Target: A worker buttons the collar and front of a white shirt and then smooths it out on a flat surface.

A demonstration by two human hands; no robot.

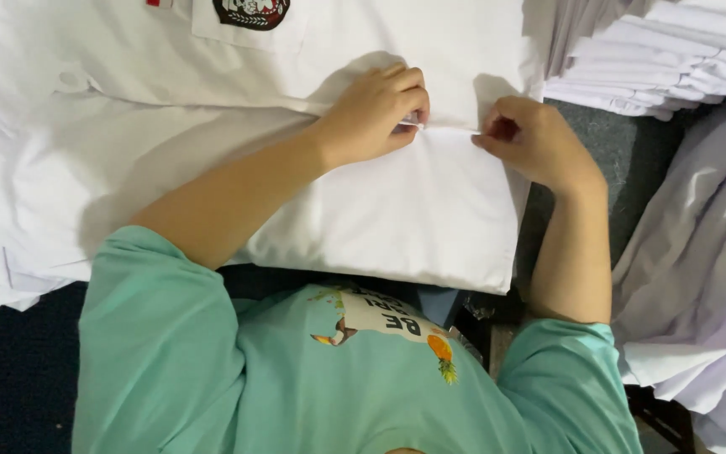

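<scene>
A white shirt (237, 109) lies spread flat in front of me, with a chest pocket and a dark round badge (250, 12) at the top. My left hand (376, 113) pinches the front edge of the shirt at its middle, fingers closed on the fabric. My right hand (531, 143) pinches the same edge just to the right, about a hand's width away. A short stretch of the cloth edge runs taut between the two hands. The folded lower part of the shirt (413, 219) rests below my hands.
A stack of folded white shirts (665, 59) stands at the upper right. Loose white garments (699, 277) hang in a heap at the right. A dark grey surface (615, 151) shows between them. More white cloth (2, 210) lies at the left.
</scene>
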